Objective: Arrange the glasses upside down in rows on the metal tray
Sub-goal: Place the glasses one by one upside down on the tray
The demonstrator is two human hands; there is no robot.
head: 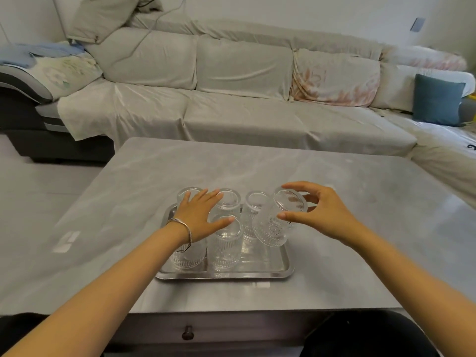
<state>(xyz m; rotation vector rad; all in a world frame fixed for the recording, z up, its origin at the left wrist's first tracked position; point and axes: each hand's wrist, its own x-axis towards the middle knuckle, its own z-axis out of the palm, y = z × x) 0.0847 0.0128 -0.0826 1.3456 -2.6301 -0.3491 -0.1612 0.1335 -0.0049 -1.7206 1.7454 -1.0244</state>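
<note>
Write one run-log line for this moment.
right hand: holds tilted glass | left hand: flat on upside-down glasses | metal tray: front-right spot free

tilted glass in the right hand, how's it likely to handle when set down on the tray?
The tilted glass is clear, ribbed glass, so probably rigid and breakable against the neighbouring glass close beside it. The right hand pinches it only by fingertips near the base, so it may slip. The metal tray looks smooth; the rim could skid on landing.
</note>
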